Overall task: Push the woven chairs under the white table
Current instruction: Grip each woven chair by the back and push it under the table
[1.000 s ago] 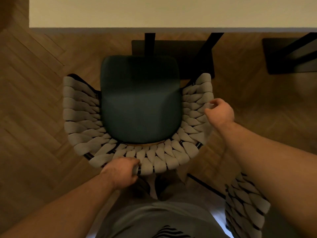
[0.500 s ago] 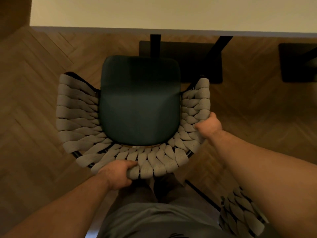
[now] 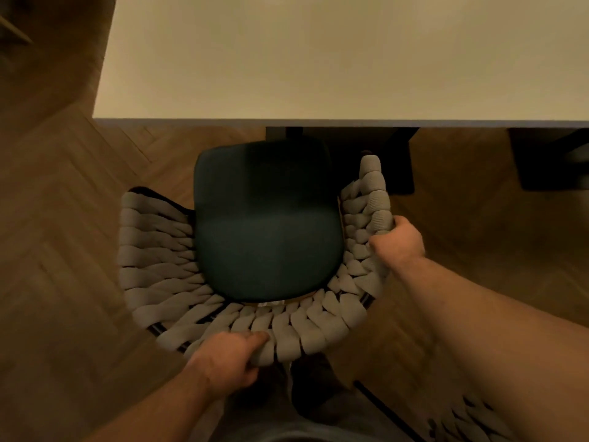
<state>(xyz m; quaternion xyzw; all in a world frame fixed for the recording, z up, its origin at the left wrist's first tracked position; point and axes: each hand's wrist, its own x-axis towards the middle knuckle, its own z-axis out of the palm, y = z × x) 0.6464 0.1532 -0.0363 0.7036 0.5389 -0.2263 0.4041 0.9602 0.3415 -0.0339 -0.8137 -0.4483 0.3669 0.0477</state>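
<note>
Head | woven chair (image 3: pixel 153 250) grey-braided, dark-green seat (image 3: pixel 267 237) | left hand (image 3: pixel 223 362) grips backrest (image 3: pixel 318 333) | right hand (image 3: pixel 400 244) grips side

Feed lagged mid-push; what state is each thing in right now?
woven chair: upright, seat not yet under the table.
left hand: grips the chair's back rim.
right hand: grips the chair's right arm.
white table: near edge just ahead of seat.
second woven chair: untouched, lower right.

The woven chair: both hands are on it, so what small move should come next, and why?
Probably push the woven chair straight forward toward the white table. The left hand grips its back rim and the right hand grips its right armrest, while the dark green seat lies wholly in front of the table's near edge, not under it.
</note>
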